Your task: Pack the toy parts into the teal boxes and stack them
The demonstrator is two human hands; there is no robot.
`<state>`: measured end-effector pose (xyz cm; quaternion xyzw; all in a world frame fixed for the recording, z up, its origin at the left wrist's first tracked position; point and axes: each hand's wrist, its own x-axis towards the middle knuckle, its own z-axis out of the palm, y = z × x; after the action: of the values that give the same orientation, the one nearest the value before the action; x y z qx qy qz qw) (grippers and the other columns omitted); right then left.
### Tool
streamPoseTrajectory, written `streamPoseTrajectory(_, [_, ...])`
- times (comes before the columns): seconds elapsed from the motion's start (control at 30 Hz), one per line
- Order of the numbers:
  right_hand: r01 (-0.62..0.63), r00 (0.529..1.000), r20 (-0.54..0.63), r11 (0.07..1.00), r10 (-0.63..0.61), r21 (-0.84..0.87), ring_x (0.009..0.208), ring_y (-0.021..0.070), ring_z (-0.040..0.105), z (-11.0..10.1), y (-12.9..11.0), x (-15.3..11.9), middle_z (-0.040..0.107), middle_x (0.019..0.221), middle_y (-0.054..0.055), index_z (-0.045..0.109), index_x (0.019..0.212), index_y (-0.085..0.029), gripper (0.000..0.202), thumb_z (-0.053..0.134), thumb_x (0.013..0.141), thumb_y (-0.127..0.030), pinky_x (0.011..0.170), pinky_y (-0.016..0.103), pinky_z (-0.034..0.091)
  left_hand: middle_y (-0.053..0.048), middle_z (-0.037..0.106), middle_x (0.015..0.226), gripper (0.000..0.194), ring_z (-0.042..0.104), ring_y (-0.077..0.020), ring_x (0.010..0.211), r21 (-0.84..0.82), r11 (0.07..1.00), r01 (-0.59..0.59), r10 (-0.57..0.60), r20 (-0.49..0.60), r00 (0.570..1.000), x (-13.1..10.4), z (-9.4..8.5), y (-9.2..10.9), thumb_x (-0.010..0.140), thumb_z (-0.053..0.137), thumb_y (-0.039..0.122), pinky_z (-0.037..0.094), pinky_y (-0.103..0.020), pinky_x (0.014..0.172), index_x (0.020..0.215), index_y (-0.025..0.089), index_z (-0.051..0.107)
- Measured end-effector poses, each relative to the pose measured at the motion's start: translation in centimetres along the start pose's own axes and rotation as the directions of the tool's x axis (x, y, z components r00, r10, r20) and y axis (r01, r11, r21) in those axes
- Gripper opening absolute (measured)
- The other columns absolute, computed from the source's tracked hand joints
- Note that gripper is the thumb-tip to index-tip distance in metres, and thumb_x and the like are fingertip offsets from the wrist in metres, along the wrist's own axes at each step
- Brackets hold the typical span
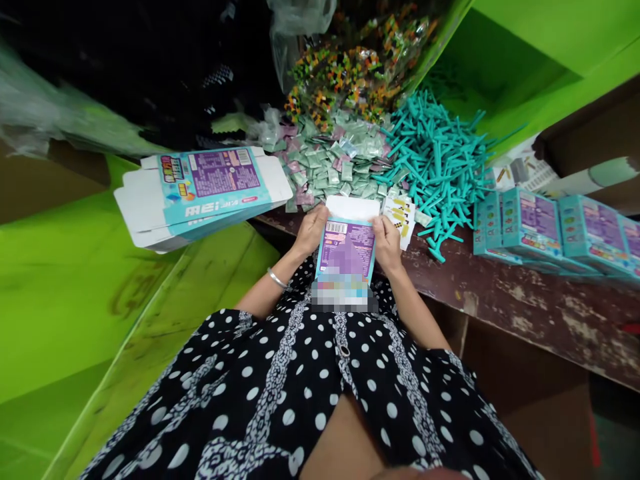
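Between both hands I hold a purple and teal printed carton [345,241] with a white flap at its far end, in front of my body. Its lower part is pixelated. My left hand [312,235] grips the carton's upper left edge, fingers closed on it. On the upper right edge, my right hand [387,241] pinches it the same way. Beside the right hand lie white printed cards [400,217]. Just beyond the carton spreads a heap of small green and pink sachets [335,163].
To the left lies a stack of flattened cartons [210,190]. Teal T-shaped plastic pieces [435,157] are piled at the right rear. Filled-out boxes [535,223] stand along the brown worn bench [505,293]. A clear bag of orange and green bits [355,73] sits behind.
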<state>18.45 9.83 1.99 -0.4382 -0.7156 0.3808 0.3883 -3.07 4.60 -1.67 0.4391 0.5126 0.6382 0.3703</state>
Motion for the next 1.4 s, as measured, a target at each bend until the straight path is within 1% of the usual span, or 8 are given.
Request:
streamPoseTrajectory(0.23, [0.018, 0.986, -0.162, 0.965, 0.026, 0.263, 0.091, 0.0222, 0.065, 1.2, -0.5, 0.0, 0.063, 0.095, 0.002, 0.052, 0.098, -0.029, 0.063, 0.078, 0.084, -0.085, 0.088, 0.039, 0.056, 0.001, 0.064, 0.08, 0.075, 0.063, -0.0164, 0.071, -0.136, 0.989, -0.056, 0.031, -0.176, 0.984, -0.1, 0.3, -0.2, 0.079, 0.08, 0.095, 0.054, -0.031, 0.071, 0.09, 0.026, 0.054])
streamPoseTrajectory(0.33, [-0.001, 1.0, 0.022, 0.952, -0.006, 0.306, 0.082, 0.0202, 0.061, 0.3, -1.5, 0.9, 0.059, 0.081, 0.0, 0.049, 0.079, -0.028, 0.066, 0.083, 0.08, -0.085, 0.089, 0.04, 0.057, -0.002, 0.071, 0.08, 0.068, 0.072, -0.018, 0.074, -0.166, 0.986, 0.03, -0.02, 0.064, 0.998, 0.4, -1.2, 1.5, 0.087, 0.081, 0.087, 0.058, -0.032, 0.073, 0.086, 0.023, 0.058])
streamPoseTrajectory(0.47, [-0.044, 0.948, 0.318, 0.987, -0.009, 0.158, 0.087, 0.0215, 0.069, -2.0, -3.6, 2.3, 0.075, 0.088, 0.001, 0.067, 0.078, -0.027, 0.052, 0.093, 0.079, -0.072, 0.09, 0.041, 0.06, -0.008, 0.083, 0.095, 0.055, 0.078, -0.0194, 0.082, -0.008, 0.988, 0.154, -0.143, 0.339, 0.93, 1.1, -3.4, 4.8, 0.075, 0.103, 0.062, 0.062, -0.031, 0.074, 0.092, 0.018, 0.077])
streamPoseTrajectory(0.63, [-0.021, 0.86, 0.51, 1.0, 0.01, 0.015, 0.117, 0.0303, 0.081, -3.5, -5.9, 3.5, 0.088, 0.124, 0.005, 0.093, 0.117, -0.031, 0.038, 0.086, 0.092, -0.06, 0.105, 0.047, 0.062, -0.011, 0.089, 0.1, 0.048, 0.082, -0.024, 0.088, 0.062, 0.988, 0.14, -0.152, 0.292, 0.944, 0.8, -3.7, 6.9, 0.075, 0.103, 0.059, 0.068, -0.035, 0.077, 0.1, 0.019, 0.091])
streamPoseTrajectory(0.9, [-0.04, 0.858, 0.511, 0.999, 0.042, -0.014, 0.105, 0.0261, 0.082, -2.3, -6.5, 4.2, 0.09, 0.111, 0.004, 0.095, 0.113, -0.03, 0.043, 0.077, 0.099, -0.067, 0.09, 0.039, 0.064, -0.01, 0.089, 0.091, 0.052, 0.08, -0.0226, 0.079, 0.046, 0.991, 0.129, -0.133, 0.083, 0.988, 0.4, -3.2, 5.5, 0.075, 0.1, 0.068, 0.064, -0.032, 0.07, 0.091, 0.02, 0.093])
streamPoseTrajectory(1.03, [0.004, 0.827, 0.562, 0.999, 0.027, -0.054, 0.103, 0.0252, 0.082, -2.9, -6.5, 3.8, 0.09, 0.113, 0.003, 0.093, 0.121, -0.029, 0.055, 0.063, 0.107, -0.073, 0.092, 0.04, 0.064, -0.01, 0.088, 0.09, 0.058, 0.08, -0.0231, 0.08, 0.012, 0.99, 0.141, -0.141, 0.163, 0.976, -0.1, -3.8, 5.2, 0.086, 0.09, 0.075, 0.063, -0.032, 0.07, 0.097, 0.018, 0.093])
streamPoseTrajectory(1.23, [0.14, 0.767, 0.638, 0.988, -0.066, -0.065, 0.131, 0.0293, 0.078, -3.8, -6.9, 2.5, 0.084, 0.14, 0.003, 0.084, 0.145, -0.035, 0.051, 0.058, 0.112, -0.064, 0.115, 0.047, 0.06, -0.011, 0.084, 0.139, 0.059, 0.081, -0.0324, 0.126, -0.168, 0.979, 0.114, -0.056, 0.316, 0.947, -2.4, -4.8, 3.6, 0.079, 0.103, 0.057, 0.069, -0.045, 0.103, 0.131, 0.033, 0.088])
streamPoseTrajectory(1.4, [0.118, 0.733, 0.679, 0.992, -0.053, -0.05, 0.125, 0.0305, 0.08, -3.9, -6.8, 3.4, 0.087, 0.13, 0.003, 0.087, 0.138, -0.034, 0.047, 0.061, 0.111, -0.062, 0.113, 0.048, 0.061, -0.011, 0.085, 0.135, 0.05, 0.082, -0.0303, 0.12, -0.127, 0.987, 0.101, -0.057, 0.31, 0.949, -2.8, -4.8, 3.2, 0.087, 0.098, 0.053, 0.069, -0.045, 0.104, 0.131, 0.03, 0.088])
